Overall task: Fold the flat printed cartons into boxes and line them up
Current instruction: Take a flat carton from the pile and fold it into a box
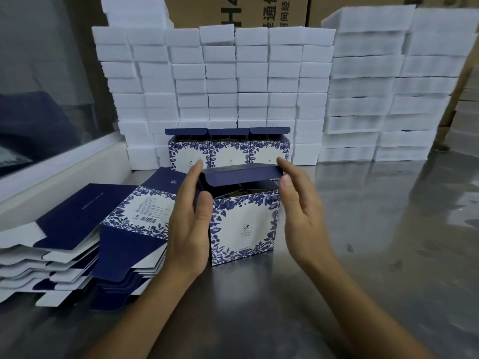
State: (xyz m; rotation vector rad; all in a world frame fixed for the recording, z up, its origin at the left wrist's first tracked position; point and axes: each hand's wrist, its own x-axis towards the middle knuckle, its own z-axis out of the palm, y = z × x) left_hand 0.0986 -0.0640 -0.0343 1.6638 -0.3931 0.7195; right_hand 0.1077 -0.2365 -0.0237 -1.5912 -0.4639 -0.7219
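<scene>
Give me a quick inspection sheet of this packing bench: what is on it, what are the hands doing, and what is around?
Surface: shiny metal table, reflective, with a few small marks.
Job's things: one folded box stands upright between the hands, lid flap raised; three finished boxes stand side by side behind it, lids open; stack of flat cartons lies to the left.
Clutter: nothing seen.
Hands: left hand rests flat against the box's left side; right hand touches the lid's right end, fingers mostly straight.
Cables: nothing seen.
Surroundings: stacks of white foam blocks behind the boxes, brown shipping cartons behind those, a window at left.
</scene>
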